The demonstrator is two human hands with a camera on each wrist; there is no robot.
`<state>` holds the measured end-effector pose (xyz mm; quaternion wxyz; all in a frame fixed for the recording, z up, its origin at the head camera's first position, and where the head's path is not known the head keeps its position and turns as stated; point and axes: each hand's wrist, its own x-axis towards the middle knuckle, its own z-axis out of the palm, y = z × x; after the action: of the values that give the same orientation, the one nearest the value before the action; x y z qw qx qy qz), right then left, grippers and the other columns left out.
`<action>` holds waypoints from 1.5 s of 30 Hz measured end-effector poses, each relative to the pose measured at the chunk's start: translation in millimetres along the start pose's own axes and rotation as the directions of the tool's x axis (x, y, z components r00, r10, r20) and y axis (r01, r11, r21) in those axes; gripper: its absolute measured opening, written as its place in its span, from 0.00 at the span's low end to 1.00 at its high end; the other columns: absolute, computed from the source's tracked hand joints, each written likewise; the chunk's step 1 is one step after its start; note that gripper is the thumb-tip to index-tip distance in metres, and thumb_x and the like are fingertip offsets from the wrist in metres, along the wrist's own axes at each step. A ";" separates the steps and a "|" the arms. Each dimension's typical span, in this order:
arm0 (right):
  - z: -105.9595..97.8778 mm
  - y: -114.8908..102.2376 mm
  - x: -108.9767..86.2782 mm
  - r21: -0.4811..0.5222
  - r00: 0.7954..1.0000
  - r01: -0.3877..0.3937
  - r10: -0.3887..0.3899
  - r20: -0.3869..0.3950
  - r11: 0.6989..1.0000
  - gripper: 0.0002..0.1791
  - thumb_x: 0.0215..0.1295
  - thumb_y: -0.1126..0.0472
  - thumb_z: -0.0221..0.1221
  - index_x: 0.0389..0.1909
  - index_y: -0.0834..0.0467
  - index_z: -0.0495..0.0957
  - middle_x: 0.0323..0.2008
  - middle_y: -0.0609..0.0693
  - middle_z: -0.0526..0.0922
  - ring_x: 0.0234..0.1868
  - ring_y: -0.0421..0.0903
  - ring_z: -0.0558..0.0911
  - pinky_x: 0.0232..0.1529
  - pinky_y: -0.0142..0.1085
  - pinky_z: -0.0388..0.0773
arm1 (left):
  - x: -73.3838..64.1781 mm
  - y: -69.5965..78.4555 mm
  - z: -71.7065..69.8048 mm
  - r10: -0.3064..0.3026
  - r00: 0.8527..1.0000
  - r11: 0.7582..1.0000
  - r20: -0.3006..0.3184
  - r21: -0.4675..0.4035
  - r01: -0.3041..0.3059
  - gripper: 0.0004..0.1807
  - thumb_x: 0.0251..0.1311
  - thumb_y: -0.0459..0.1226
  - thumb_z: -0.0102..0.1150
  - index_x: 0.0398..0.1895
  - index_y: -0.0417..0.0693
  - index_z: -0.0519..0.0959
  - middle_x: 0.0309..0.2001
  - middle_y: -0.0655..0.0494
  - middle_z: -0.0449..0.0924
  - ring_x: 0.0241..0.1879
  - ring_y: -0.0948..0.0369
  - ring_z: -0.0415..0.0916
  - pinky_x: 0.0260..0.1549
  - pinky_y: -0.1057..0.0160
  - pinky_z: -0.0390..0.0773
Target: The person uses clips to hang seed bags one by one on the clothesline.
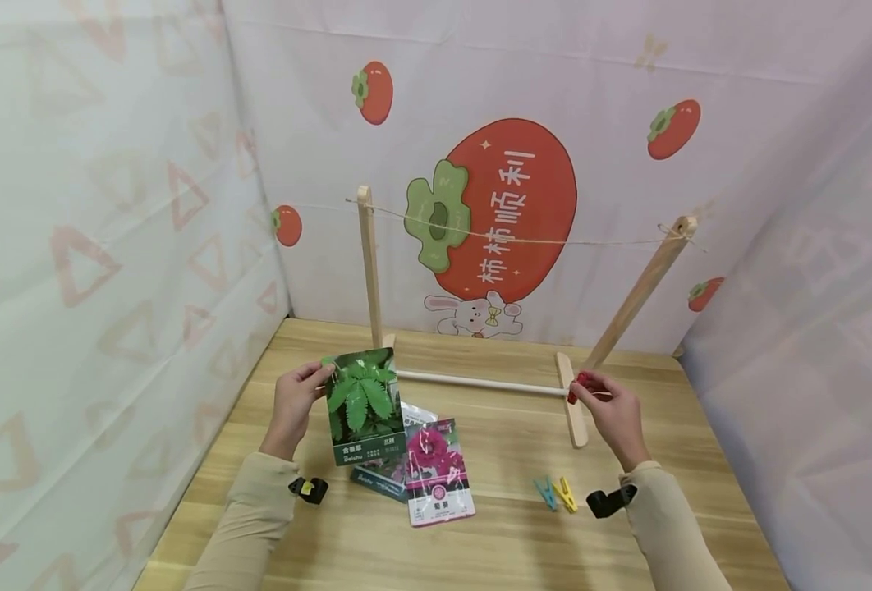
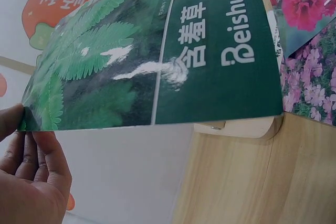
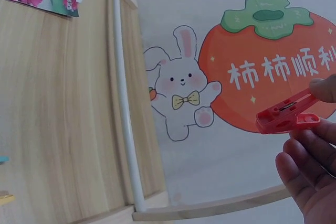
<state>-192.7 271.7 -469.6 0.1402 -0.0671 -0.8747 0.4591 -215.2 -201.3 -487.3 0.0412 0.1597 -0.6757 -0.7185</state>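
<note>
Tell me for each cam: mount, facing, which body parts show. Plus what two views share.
Head: worn on the head, looks forward and down at the table; shows left hand, right hand and both sleeves.
Left wrist: worn on that wrist, looks at the green packet; shows the left fingers pinching its edge.
Right wrist: worn on that wrist, looks at the red clothespin; shows the right fingers holding it.
Shared: both wrist views catch the big persimmon print; head shows it too.

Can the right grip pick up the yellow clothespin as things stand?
Probably not yet: the right grip pinches the red clothespin. Otherwise the way looks free; the yellow clothespin lies uncovered on the table nearby.
</note>
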 end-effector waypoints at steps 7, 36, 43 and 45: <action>-0.1 -4.9 2.4 0.015 1.000 0.014 -0.014 0.000 1.000 0.21 0.62 0.54 0.66 0.51 0.63 0.81 0.45 0.61 0.85 0.33 0.22 0.74 0.34 0.18 0.73 | -2.1 10.7 6.3 -0.010 0.999 0.997 0.032 -0.076 0.013 0.09 0.64 0.38 0.61 0.41 0.42 0.79 0.41 0.58 0.78 0.35 0.70 0.77 0.36 0.71 0.80; -0.6 -24.0 8.9 0.003 0.985 0.169 -0.169 0.020 0.986 0.14 0.61 0.61 0.67 0.44 0.64 0.83 0.38 0.60 0.85 0.32 0.23 0.75 0.34 0.16 0.73 | 4.7 34.4 32.0 0.029 0.996 0.985 0.083 -0.174 -0.014 0.08 0.64 0.37 0.62 0.42 0.42 0.79 0.36 0.62 0.78 0.37 0.64 0.77 0.36 0.69 0.80; -2.1 -35.6 12.3 0.036 0.978 0.209 -0.209 0.005 0.977 0.14 0.61 0.63 0.66 0.44 0.67 0.82 0.38 0.64 0.85 0.33 0.23 0.74 0.37 0.14 0.72 | 11.5 35.2 36.8 0.045 0.994 0.983 0.095 -0.180 -0.027 0.10 0.64 0.37 0.62 0.44 0.40 0.78 0.34 0.64 0.79 0.35 0.67 0.77 0.36 0.70 0.80; -2.8 -36.7 12.6 0.030 0.978 0.210 -0.210 0.007 0.977 0.14 0.61 0.62 0.66 0.44 0.66 0.82 0.38 0.63 0.85 0.33 0.22 0.74 0.37 0.14 0.72 | 11.9 35.2 38.0 0.049 0.995 0.982 0.088 -0.186 -0.031 0.10 0.63 0.37 0.63 0.44 0.40 0.79 0.33 0.64 0.79 0.35 0.67 0.78 0.35 0.70 0.80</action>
<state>-203.5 256.1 -435.7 0.1846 0.0298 -0.8709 0.4546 -242.8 -171.1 -453.4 0.0390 0.1082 -0.6106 -0.7836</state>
